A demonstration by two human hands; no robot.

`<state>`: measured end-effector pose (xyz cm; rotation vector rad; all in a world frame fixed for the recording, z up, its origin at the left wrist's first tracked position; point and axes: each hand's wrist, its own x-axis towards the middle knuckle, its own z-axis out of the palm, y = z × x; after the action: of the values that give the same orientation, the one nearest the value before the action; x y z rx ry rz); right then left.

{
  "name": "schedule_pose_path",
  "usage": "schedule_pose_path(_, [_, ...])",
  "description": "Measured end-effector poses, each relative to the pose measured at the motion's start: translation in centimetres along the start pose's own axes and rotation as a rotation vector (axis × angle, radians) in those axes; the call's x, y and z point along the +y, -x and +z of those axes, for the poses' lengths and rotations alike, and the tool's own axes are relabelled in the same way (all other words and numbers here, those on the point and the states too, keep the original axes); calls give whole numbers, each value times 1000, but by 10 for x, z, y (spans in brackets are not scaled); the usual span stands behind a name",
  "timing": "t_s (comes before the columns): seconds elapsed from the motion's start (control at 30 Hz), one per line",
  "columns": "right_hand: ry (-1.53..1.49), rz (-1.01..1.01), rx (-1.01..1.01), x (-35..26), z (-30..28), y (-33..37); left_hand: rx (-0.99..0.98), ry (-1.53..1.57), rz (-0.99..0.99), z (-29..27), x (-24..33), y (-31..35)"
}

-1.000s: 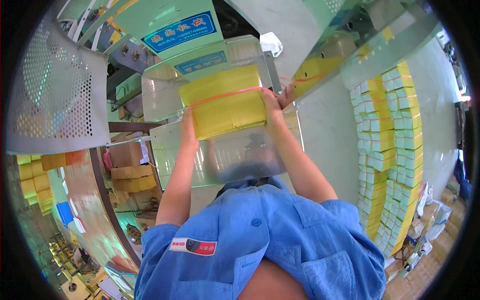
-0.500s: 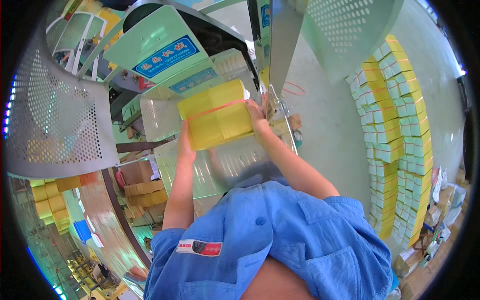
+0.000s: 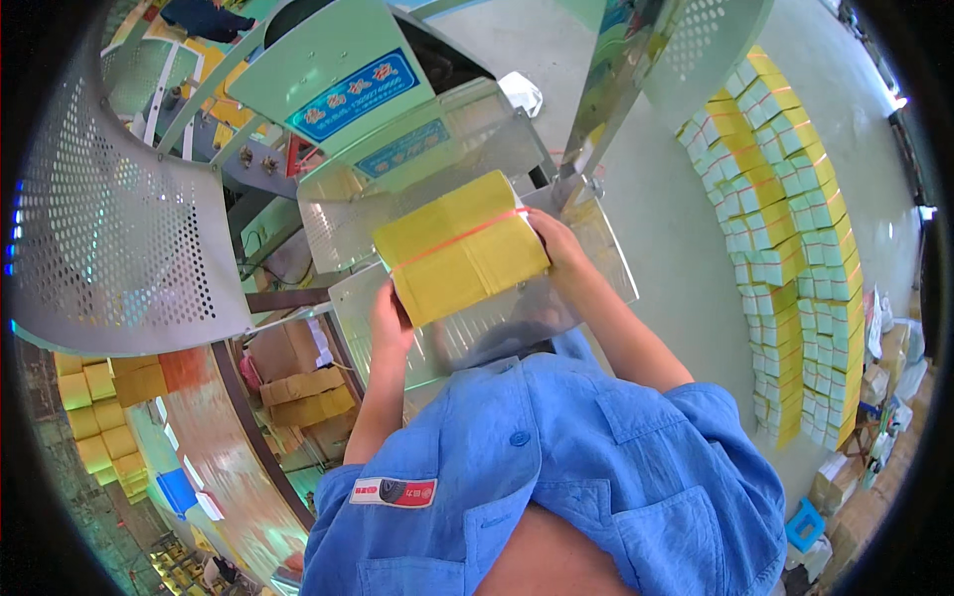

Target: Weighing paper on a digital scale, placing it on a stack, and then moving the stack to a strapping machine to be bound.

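Observation:
Between my two hands is a yellow-wrapped bundle [image 3: 467, 268], a block with a pink strap running lengthwise over its top and white paper showing at its right end. My left hand [image 3: 391, 316] grips its left end, with the fingers partly tucked underneath. At the right end, my right hand [image 3: 555, 240] closes on the bundle near the strap, its fingertips partly hidden. The bundle is tilted and held above the shiny metal table [image 3: 477, 343] of a machine.
A pale machine panel with a blue label [image 3: 353, 94] stands beyond the bundle. Perforated metal guards [image 3: 129, 238] curve at the left and upper right. Long stacked rows of yellow-and-white strapped bundles [image 3: 765, 228] line the floor at right. A wooden table [image 3: 234, 447] lies lower left.
The bundle and both hands have shifted slightly right and nearer to me in the view. My head view has also shifted. The grip stays on both ends.

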<state>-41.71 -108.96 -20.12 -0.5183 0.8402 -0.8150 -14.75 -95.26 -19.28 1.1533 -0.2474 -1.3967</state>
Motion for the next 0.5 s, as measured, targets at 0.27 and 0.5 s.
schedule_pose_path(0.27, [680,-273,143,38,2,68,-22,-837,274,-41,6,44])
schedule_pose_path(0.5, [1405,-224,457,4,11,96,274,-1451,118,-21,40,52])
